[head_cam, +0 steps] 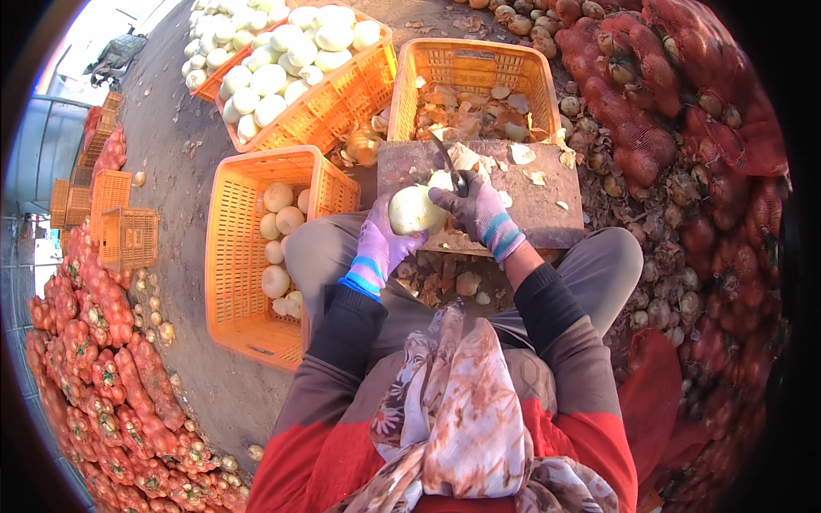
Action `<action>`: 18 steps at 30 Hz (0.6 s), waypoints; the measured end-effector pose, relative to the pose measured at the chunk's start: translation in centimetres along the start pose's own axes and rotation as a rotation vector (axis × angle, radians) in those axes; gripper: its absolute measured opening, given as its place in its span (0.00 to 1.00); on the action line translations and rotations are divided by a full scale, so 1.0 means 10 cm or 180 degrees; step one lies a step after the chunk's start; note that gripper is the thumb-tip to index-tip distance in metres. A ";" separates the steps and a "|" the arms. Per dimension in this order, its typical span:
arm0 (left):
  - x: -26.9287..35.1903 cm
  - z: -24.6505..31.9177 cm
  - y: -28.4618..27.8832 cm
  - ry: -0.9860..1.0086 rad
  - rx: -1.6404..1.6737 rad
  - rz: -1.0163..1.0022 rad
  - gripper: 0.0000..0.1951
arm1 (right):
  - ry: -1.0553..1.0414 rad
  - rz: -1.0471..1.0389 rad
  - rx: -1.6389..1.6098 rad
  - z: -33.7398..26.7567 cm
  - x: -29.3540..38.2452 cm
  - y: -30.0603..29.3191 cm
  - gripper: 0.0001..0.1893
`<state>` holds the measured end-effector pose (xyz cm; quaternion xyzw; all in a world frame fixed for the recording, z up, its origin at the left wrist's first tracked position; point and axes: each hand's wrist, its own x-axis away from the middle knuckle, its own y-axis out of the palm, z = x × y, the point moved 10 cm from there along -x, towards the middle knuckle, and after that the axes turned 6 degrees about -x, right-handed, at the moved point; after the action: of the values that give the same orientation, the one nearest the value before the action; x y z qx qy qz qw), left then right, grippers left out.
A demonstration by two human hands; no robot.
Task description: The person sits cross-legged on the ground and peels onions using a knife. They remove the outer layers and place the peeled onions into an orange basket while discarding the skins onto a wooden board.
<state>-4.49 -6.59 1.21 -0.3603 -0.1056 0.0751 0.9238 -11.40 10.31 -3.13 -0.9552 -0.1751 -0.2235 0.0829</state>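
Note:
A pale peeled onion (410, 210) rests in my gloved left hand (383, 237), above the near left part of a wooden board (539, 192). My right hand (476, 206), gloved too, grips a knife (444, 152) whose dark curved blade points up and away from me. The right thumb touches the onion's right side. Loose pieces of onion skin (523, 154) lie on the board. To my left stands an orange plastic crate (224, 256) with several peeled onions (276, 226) in it.
Beyond the board, an orange crate (474, 48) holds onion skins. Crates of peeled onions (269, 78) stand at the far left. Red mesh sacks of onions (628, 96) and loose onions crowd my right side. More sacks (96, 359) and stacked crates (128, 237) line the left.

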 end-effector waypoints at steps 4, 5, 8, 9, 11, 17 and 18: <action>0.07 0.05 0.05 0.0296 0.0447 -0.0124 0.40 | 0.0102 -0.0288 -0.0285 0.00 -0.09 0.08 0.38; 0.09 -0.01 0.06 0.0247 0.0656 -0.0167 0.40 | 0.0280 -0.0316 0.0195 -0.12 -0.01 0.04 0.36; 0.12 -0.05 0.14 -0.0214 0.2137 -0.0656 0.36 | 0.0022 -0.0001 0.0912 -0.26 0.11 -0.05 0.32; 0.12 -0.11 0.17 -0.0396 0.2799 -0.0729 0.35 | -0.0205 0.0148 0.1039 -0.28 0.12 -0.10 0.31; 0.11 -0.26 0.17 -0.0736 0.4131 -0.0803 0.33 | -0.0042 0.0130 0.0479 -0.16 0.08 -0.24 0.28; 0.06 -0.30 -0.31 -0.1262 0.6068 -0.0235 0.35 | -0.0531 0.0445 -0.1314 -0.96 0.01 -0.69 0.24; 0.05 -0.29 -0.49 -0.1293 0.6250 -0.0030 0.37 | -0.0775 0.0582 -0.1246 -1.24 0.09 -0.77 0.26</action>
<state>-3.02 -11.96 2.57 0.5818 -0.1540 0.1854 0.7768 -18.40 14.74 8.85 -0.9849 -0.0500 -0.1280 -0.1056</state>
